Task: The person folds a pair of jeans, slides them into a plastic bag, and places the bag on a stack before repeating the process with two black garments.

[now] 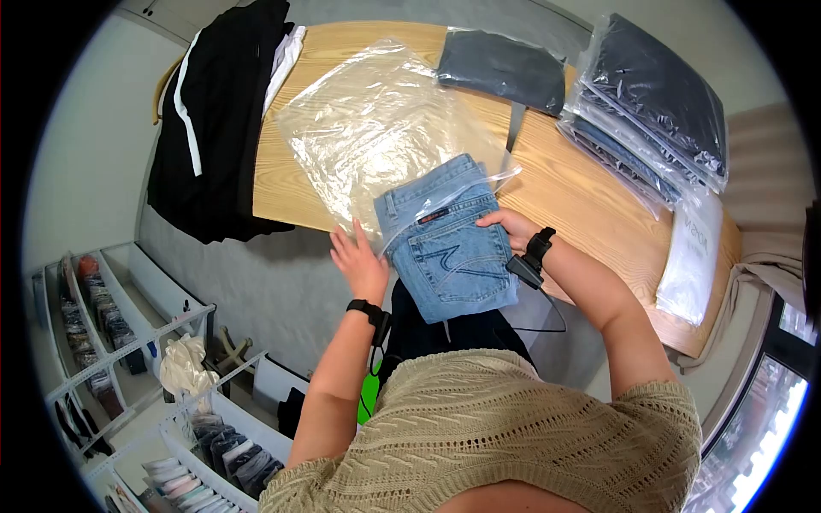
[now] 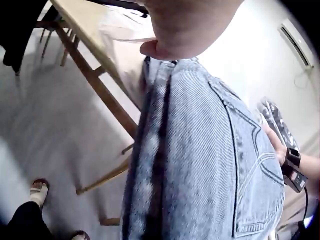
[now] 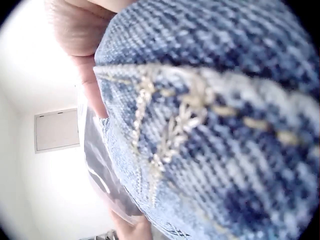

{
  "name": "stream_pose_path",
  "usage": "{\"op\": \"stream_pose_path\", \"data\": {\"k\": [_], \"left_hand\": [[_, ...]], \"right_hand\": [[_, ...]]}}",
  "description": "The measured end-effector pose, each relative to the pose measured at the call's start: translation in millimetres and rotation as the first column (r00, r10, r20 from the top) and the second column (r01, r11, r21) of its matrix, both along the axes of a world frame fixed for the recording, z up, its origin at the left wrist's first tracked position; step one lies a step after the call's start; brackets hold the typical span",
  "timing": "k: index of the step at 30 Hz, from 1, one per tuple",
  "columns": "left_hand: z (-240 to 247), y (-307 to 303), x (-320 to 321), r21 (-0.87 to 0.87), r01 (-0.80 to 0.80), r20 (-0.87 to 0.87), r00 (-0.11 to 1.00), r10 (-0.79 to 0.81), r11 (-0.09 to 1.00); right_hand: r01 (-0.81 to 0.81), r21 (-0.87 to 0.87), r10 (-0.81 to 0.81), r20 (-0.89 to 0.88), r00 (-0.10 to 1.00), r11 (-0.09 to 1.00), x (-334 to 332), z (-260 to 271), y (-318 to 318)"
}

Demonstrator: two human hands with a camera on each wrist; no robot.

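Observation:
Folded blue jeans [image 1: 457,256], back pocket upward, sit at the table's near edge with the waistband inside the mouth of a clear plastic bag [image 1: 342,128]. The bag lies flat on the table, its upper edge slanting across the waistband. My right hand [image 1: 515,229] grips the jeans' right side, thumb on top. On the other side, my left hand [image 1: 363,267] touches the bag's edge beside the waistband, its visible fingers extended and spread. The left wrist view shows the folded layers [image 2: 165,150] below that hand; the right wrist view is mostly close denim [image 3: 215,135].
Dark clothing in a clear bag [image 1: 505,68] lies at the table's far side. A stack of bagged garments [image 1: 654,103] and a white package [image 1: 688,256] are on the right. Black clothing [image 1: 218,128] hangs over the left end. Shelves of garments [image 1: 94,325] stand lower left.

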State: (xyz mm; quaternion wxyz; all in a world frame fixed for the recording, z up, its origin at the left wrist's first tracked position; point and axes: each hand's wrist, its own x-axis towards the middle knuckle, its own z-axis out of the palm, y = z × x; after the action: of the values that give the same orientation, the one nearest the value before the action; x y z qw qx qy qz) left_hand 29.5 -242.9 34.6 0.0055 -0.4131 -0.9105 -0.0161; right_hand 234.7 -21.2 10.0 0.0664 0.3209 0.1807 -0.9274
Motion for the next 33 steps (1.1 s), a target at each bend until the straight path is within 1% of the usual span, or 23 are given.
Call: {"op": "stream_pose_path", "data": {"k": [1, 3, 4, 5, 6, 7, 8, 9, 10, 11, 12, 13, 15, 16, 17, 20, 21, 23, 27, 29, 30, 32, 33], "left_hand": [[-3, -5, -1, 0.001, -0.002, -0.003, 1.0, 0.002, 1.0], [-14, -16, -5, 0.065, -0.138, 0.287, 0.951, 0.114, 0.988], [-19, -21, -8, 0.141, -0.158, 0.403, 0.911, 0.089, 0.977], [-23, -26, -10, 0.143, -0.163, 0.401, 0.912, 0.093, 0.976], [-23, -28, -12, 0.018, -0.185, 0.458, 0.875, 0.157, 0.983], [-22, -31, -13, -0.108, -0.198, 0.506, 0.833, 0.225, 0.974], [-31, -38, -12, -0.007, -0.17, 0.47, 0.869, 0.153, 0.985], [-30, -41, -12, -0.005, -0.178, 0.467, 0.87, 0.159, 0.984], [-30, -43, -11, 0.007, -0.137, 0.451, 0.884, 0.119, 0.991], [-30, -45, -10, 0.018, -0.094, 0.435, 0.897, 0.077, 0.995], [-27, -46, -10, 0.052, -0.101, 0.431, 0.9, 0.069, 0.993], [-24, -44, -12, 0.052, -0.106, 0.427, 0.901, 0.074, 0.993], [-21, -44, -17, -0.006, -0.083, 0.416, 0.906, 0.078, 0.997], [-21, -44, -19, -0.01, -0.091, 0.414, 0.906, 0.087, 0.996], [-23, -44, -23, -0.004, -0.08, 0.406, 0.911, 0.075, 0.997], [-27, -42, -31, 0.0, -0.075, 0.398, 0.915, 0.068, 0.997], [-26, -40, -34, 0.004, -0.072, 0.398, 0.915, 0.064, 0.997], [-22, -39, -38, -0.01, -0.08, 0.413, 0.907, 0.077, 0.997], [-13, -38, -46, -0.024, -0.095, 0.447, 0.889, 0.096, 0.995], [-12, -40, -48, -0.004, -0.079, 0.435, 0.897, 0.072, 0.997], [-9, -39, -49, 0.022, -0.06, 0.42, 0.906, 0.045, 0.998], [-4, -38, -45, 0.025, -0.073, 0.414, 0.909, 0.056, 0.997], [-1, -37, -42, 0.032, -0.084, 0.406, 0.911, 0.063, 0.996]], "right_hand": [[-0.002, 0.001, 0.002, -0.003, 1.0, 1.0, -2, 1, 1], [0.036, -0.028, -0.035, 0.015, 0.999, 0.999, -8, 3, 4], [0.031, -0.027, -0.031, 0.012, 0.999, 0.999, -12, 4, 5], [0.063, -0.057, -0.064, -0.004, 0.998, 0.996, -16, 6, 5], [0.093, -0.088, -0.095, -0.018, 0.995, 0.992, -21, 6, 7], [0.085, -0.086, -0.087, -0.021, 0.996, 0.993, -26, 6, 10], [0.141, -0.103, -0.142, -0.007, 0.99, 0.985, -31, 4, 13], [0.197, -0.121, -0.198, 0.008, 0.98, 0.973, -36, 3, 15], [0.19, -0.121, -0.191, 0.003, 0.982, 0.974, -41, 2, 17], [0.26, -0.089, -0.259, 0.022, 0.966, 0.962, -45, 0, 20], [0.328, -0.057, -0.326, 0.038, 0.945, 0.943, -48, -4, 22], [0.323, -0.06, -0.321, 0.034, 0.946, 0.944, -51, -9, 24], [0.376, -0.028, -0.377, -0.016, 0.926, 0.926, -55, -14, 26], [0.348, -0.06, -0.351, -0.055, 0.935, 0.936, -55, -14, 27], [0.34, -0.065, -0.344, -0.056, 0.937, 0.938, -56, -15, 27], [0.434, -0.022, -0.434, -0.036, 0.9, 0.901, -60, -7, 19], [0.428, -0.023, -0.429, -0.033, 0.903, 0.903, -61, -10, 19], [0.461, -0.08, -0.467, -0.073, 0.881, 0.884, -62, -17, 18], [0.514, -0.077, -0.516, -0.016, 0.856, 0.854, -72, -15, 15], [0.581, -0.037, -0.579, 0.051, 0.814, 0.813, -76, -17, 15], [0.58, -0.039, -0.578, 0.052, 0.815, 0.814, -78, -23, 16], [0.588, -0.027, -0.588, -0.002, 0.808, 0.808, -78, -34, 15], [0.589, -0.028, -0.589, -0.001, 0.808, 0.808, -82, -30, 14]]}}
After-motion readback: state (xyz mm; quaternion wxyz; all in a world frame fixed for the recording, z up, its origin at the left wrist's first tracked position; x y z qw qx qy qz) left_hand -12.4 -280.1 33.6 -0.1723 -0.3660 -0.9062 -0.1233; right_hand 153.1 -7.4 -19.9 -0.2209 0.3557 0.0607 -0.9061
